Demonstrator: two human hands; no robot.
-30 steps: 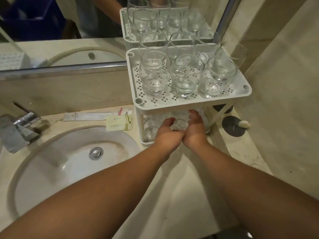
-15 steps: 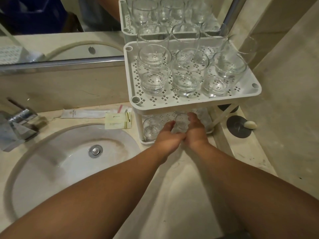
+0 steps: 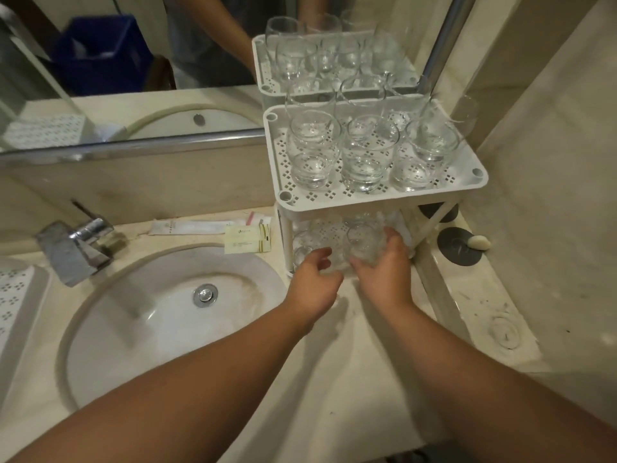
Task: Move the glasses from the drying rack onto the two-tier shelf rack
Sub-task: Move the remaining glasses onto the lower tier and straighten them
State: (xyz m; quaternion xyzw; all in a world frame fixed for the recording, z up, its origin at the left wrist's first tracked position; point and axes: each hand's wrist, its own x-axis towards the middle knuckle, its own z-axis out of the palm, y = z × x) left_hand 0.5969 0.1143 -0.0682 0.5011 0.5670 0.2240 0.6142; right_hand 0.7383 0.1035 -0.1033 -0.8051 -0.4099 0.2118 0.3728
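Your right hand (image 3: 384, 275) is at the front of the two-tier shelf rack's (image 3: 377, 197) lower tier, fingers curled around a clear glass (image 3: 362, 243) and gripping it from the right side; the glass sits upright at the tier's front edge (can't tell if its base is resting on the tier or just above it). Your left hand (image 3: 314, 282) is just left of it, fingers loosely spread and half open, holding nothing, fingertips near the glass but apart from it. Another glass (image 3: 302, 245) stands on the lower tier at the left, behind your left hand. The upper tier is full: rows of glasses (image 3: 367, 152) standing upright, packed side by side. The rack stands on the counter (image 3: 350, 379) in the right back corner, against the mirror (image 3: 133, 61), just right of the sink (image 3: 167, 312). The faucet (image 3: 76, 245) is at the sink's left. A sachet and card (image 3: 247, 238) lie on the counter between sink and rack. A perforated white tray (image 3: 13, 295) shows at the far left edge, mostly cut off.
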